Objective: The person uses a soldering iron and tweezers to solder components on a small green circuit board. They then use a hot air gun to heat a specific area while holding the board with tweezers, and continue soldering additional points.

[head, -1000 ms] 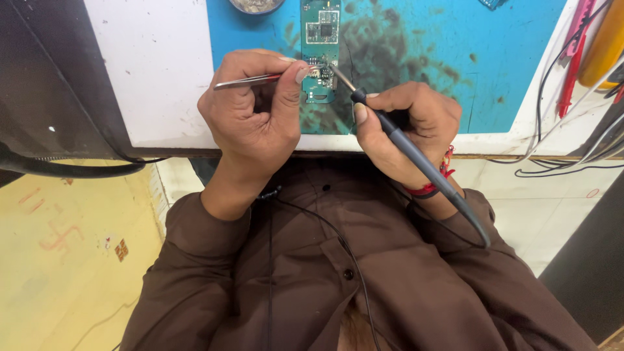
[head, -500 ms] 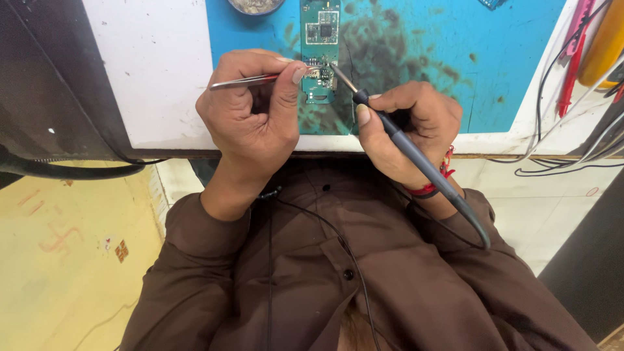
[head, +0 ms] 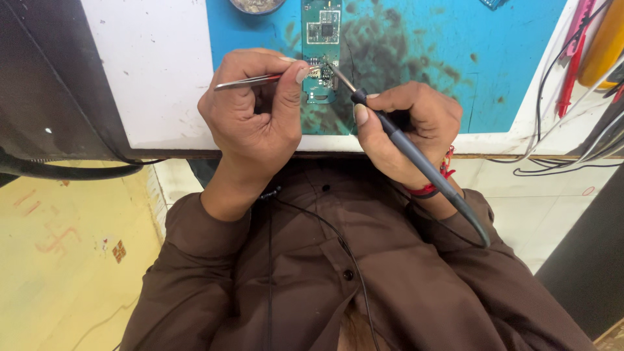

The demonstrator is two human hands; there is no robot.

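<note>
Left hand (head: 250, 110): curled shut, thumb and forefinger pinching metal tweezers (head: 250, 81) whose tips reach the circuit board.
Right hand (head: 409, 127): closed around a grey soldering iron (head: 416, 156), held like a pen, tip slanting up-left onto the board.
Circuit board (head: 320, 26): narrow, green, lying between and just above both hands on a stained blue mat (head: 422, 52).
Meeting point: tweezer tips and iron tip almost touch.
Beyond the right hand: red and black wires (head: 572, 71).
</note>
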